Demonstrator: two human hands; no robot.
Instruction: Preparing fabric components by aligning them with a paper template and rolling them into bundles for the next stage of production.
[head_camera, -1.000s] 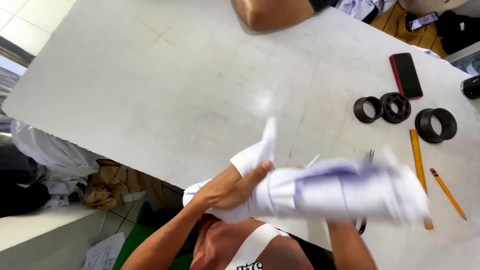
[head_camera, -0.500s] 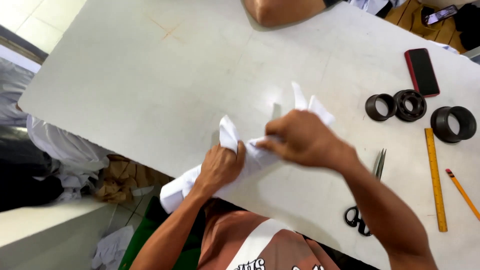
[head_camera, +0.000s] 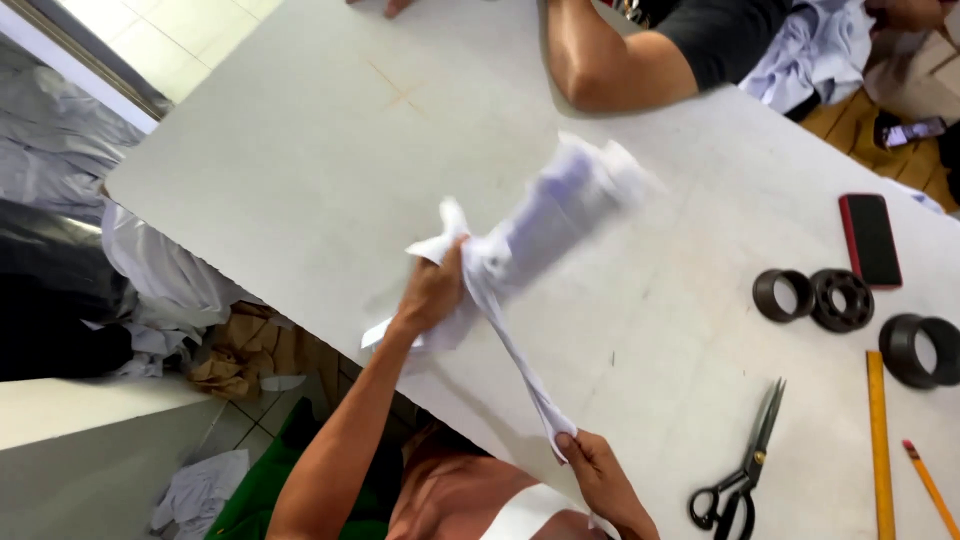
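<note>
My left hand (head_camera: 432, 292) grips the bunched cloth (head_camera: 545, 225) above the desk (head_camera: 300, 150), right hand (head_camera: 590, 465) pinching its tail; a hard tug might slip it free.

a broad white table (head_camera: 300, 130) fills the view under bright, even light. left of the table lie pale floor tiles (head_camera: 190, 30), grey sheeting (head_camera: 50, 160) and crumpled brown paper (head_camera: 235, 355); a low white ledge (head_camera: 80, 410) stands below those.
</note>
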